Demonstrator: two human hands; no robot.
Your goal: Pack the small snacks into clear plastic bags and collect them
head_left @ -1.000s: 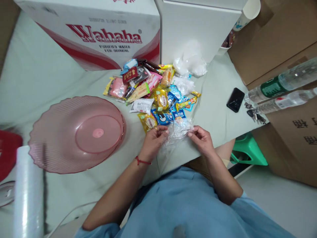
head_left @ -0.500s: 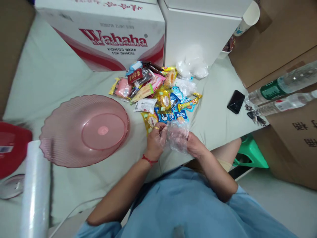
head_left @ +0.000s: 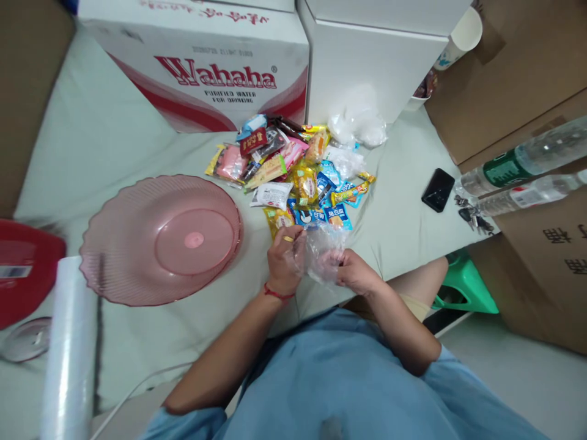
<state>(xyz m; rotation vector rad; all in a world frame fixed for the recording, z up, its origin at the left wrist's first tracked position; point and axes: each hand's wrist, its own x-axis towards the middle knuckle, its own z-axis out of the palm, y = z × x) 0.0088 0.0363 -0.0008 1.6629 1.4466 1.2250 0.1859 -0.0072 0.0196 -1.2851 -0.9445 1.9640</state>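
Note:
Both my hands hold a thin clear plastic glove or bag (head_left: 322,252) just above the table's near edge. My left hand (head_left: 283,263) is closed on its left side, a ring on one finger and a red string on the wrist. My right hand (head_left: 355,275) pinches its right side, and some fingers look slipped inside the film. Right behind them lies a heap of wrapped snacks (head_left: 293,174) in yellow, blue and pink wrappers. An empty pink ribbed plastic plate (head_left: 137,256) sits to the left.
A Wahaha water carton (head_left: 206,61) and a white box (head_left: 371,61) stand at the back. More crumpled clear plastic (head_left: 358,122) lies by the white box. A black phone (head_left: 438,189), keys and water bottles (head_left: 527,159) are on the right. A roll of film (head_left: 68,348) stands front left.
My hands have drawn together from holding the plastic stretched wide. The film now bunches between them, and my right fingers have gone into it. The view shifted slightly left.

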